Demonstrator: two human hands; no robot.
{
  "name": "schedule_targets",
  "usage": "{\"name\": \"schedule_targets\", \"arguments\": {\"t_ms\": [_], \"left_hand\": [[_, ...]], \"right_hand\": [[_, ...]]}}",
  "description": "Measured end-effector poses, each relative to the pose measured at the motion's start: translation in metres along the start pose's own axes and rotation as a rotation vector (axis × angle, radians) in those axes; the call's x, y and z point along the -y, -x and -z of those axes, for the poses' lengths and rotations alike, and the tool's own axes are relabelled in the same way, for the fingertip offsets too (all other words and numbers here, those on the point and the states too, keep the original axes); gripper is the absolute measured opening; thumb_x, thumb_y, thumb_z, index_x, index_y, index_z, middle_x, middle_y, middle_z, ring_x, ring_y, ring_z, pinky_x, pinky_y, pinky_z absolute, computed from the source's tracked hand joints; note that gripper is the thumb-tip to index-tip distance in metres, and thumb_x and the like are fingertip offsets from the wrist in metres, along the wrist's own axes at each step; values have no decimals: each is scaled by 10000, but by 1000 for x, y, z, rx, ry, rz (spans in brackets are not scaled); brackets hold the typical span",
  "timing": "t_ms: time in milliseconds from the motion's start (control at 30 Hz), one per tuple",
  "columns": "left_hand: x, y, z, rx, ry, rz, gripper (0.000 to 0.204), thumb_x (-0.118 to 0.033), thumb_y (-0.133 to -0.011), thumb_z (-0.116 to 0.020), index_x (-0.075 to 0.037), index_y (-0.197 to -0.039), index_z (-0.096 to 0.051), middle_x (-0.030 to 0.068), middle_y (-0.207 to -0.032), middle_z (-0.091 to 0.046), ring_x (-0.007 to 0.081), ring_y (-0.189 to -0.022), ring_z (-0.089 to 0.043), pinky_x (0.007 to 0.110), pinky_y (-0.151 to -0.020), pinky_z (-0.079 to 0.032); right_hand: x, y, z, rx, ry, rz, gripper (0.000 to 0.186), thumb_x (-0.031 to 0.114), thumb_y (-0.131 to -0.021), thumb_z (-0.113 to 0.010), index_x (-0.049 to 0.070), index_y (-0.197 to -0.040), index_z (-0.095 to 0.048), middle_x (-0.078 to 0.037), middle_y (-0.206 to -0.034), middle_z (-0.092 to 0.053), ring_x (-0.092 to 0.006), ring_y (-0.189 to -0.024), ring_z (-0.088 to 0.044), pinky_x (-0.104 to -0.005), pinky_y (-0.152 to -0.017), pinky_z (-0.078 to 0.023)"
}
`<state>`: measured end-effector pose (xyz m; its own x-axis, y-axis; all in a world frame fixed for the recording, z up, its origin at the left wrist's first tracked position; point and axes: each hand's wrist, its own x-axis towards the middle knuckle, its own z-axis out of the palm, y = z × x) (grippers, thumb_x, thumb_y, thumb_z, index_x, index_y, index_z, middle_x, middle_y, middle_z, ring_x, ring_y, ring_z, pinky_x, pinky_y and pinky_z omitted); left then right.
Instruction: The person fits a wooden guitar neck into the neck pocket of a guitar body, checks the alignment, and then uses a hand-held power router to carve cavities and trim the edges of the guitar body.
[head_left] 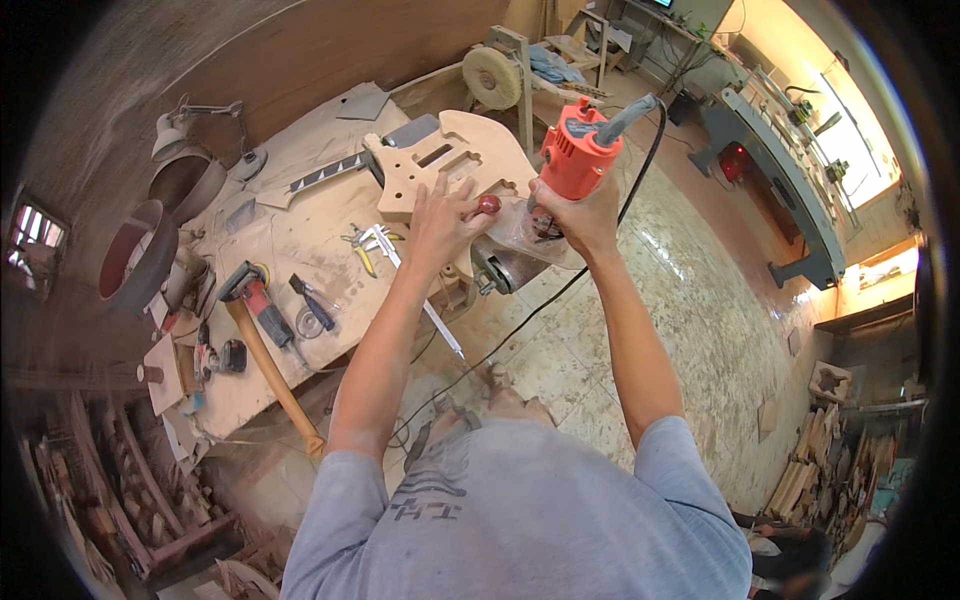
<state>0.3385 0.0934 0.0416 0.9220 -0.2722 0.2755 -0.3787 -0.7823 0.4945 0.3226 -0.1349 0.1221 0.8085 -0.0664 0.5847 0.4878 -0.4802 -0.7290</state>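
Note:
My right hand [585, 218] is wrapped round the lower part of an orange router [577, 160], just above its clear base plate [512, 228]. A red knob [489, 204] on that plate sits between the thumb and fingers of my left hand [442, 218]. Under the router lies a pale wooden electric guitar body [488, 138] with routed cavities; its dark fretboard neck [328, 172] points left. The base plate overhangs the body's near right edge, and the bit is hidden. A caliper [385, 242] lies close to my left wrist, beside yellow-handled pliers [362, 256].
On the dusty workbench [330, 230] are an angle grinder [262, 308], a cordless drill [215, 357] and a desk lamp [172, 138]. A black cord [520, 330] loops from the router past my legs. A buffing wheel [492, 78] stands beyond; wood scraps [800, 470] lie right.

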Motion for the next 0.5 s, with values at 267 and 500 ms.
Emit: {"name": "schedule_targets", "arguments": {"t_ms": [267,500], "left_hand": [[23,7,81,-407,686,147,354,-293,-1052,-660,26,-1099,-807,157,-1073,-811,157,-895,-770,295,-832,-589],[-175,-34,182,-271,631,-431,287,-237,-1113,-576,-47,-1246,-746,59,-874,-759,126,-810,-738,249,-750,-551]], "right_hand": [[24,-11,76,-239,-318,-76,487,121,-808,-886,18,-1208,-629,-87,-1098,-726,-177,-924,-722,-331,-832,-601],[47,-17,111,-456,-383,122,550,142,-837,-879,3,-1274,-577,-98,-1134,-706,-176,-975,-714,-320,-855,-602]]}}
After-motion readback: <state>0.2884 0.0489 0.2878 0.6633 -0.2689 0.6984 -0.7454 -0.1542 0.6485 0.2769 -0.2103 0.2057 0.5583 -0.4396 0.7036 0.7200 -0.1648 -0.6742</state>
